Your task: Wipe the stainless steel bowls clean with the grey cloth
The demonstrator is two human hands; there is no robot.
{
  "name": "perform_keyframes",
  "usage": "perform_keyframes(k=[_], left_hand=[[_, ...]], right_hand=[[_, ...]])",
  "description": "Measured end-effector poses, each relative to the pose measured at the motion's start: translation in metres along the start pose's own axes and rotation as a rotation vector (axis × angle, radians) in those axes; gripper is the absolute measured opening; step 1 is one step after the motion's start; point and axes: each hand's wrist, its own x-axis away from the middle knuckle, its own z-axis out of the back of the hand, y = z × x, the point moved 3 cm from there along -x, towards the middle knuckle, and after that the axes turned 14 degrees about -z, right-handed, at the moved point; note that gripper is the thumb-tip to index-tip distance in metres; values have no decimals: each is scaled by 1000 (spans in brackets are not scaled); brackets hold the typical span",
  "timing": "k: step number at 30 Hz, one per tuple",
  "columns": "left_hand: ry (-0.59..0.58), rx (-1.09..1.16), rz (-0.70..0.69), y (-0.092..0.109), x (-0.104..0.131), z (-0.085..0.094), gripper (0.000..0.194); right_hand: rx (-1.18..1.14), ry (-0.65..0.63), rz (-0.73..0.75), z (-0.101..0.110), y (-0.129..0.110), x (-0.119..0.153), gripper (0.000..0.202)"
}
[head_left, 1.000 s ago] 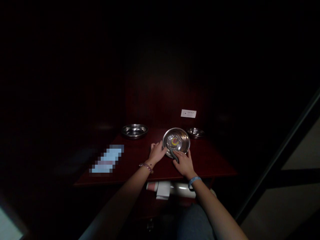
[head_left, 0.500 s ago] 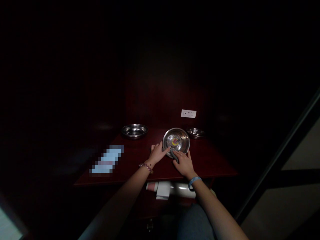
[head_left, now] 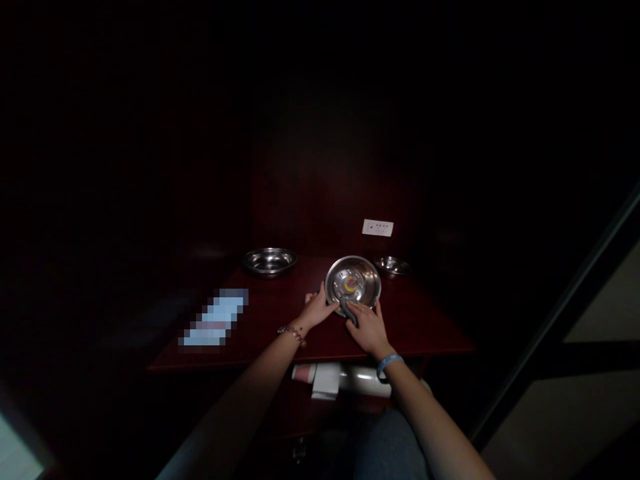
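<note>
A shiny metal bowl (head_left: 367,277) with a yellow and red sticker inside its bottom is tilted toward me above the dark red table (head_left: 280,310). My left hand (head_left: 316,308) grips its left rim, thumb over the edge. At the near rim, my right hand (head_left: 367,325) presses a grey-green cloth (head_left: 349,312) against the bowl, its fingers bent over the cloth. A beaded bracelet circles my left wrist and a blue band my right one.
Another metal bowl (head_left: 270,262) stands at the back left, and a smaller one (head_left: 391,267) at the back right. A blurred-out bright rectangle (head_left: 215,320) lies on the left. Below the tabletop are a stack of paper cups (head_left: 365,380) and white paper (head_left: 326,381). A socket plate (head_left: 378,228) is on the wall.
My left thumb has slid slightly down and outward along the rim. Both hands stay on the bowl, which hardly moves.
</note>
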Motion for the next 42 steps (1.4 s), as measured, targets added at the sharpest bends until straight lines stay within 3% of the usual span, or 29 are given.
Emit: perform_keyframes(k=[21, 26, 33, 42], left_hand=[[60, -29, 24, 4, -3, 15, 27], [78, -54, 2, 7, -2, 17, 30], [91, -72, 27, 11, 0, 20, 49], [150, -90, 6, 12, 0, 24, 38]], right_hand=[[-16, 5, -2, 0, -1, 1, 42], [-14, 2, -7, 0, -1, 1, 43], [-27, 8, -5, -1, 0, 0, 43], [-25, 3, -2, -2, 0, 0, 43]])
